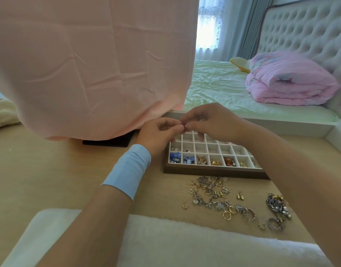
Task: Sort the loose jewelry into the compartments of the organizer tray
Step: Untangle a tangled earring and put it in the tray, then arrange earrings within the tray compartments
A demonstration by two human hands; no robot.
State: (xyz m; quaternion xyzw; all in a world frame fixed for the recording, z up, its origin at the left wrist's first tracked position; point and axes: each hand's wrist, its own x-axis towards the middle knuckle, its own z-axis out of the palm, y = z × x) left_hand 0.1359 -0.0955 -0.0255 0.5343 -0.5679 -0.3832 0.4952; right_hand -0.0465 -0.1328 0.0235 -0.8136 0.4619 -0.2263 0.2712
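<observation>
Bedroom desk [50, 170]: left hand [160, 132] and right hand [210, 122] together pinched a small red piece [184, 126]; organizer tray [213, 171] empty cells at 6 o'clock, near.

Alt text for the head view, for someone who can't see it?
The left hand and right hand pinch a small reddish piece over the organizer tray. Its front row holds sorted pieces; loose jewelry lies on the table in front.

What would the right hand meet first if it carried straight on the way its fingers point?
The right hand points left at the left hand, so it would first meet the red piece that both seem to pinch, then the left hand itself. Depth is unclear.
</observation>
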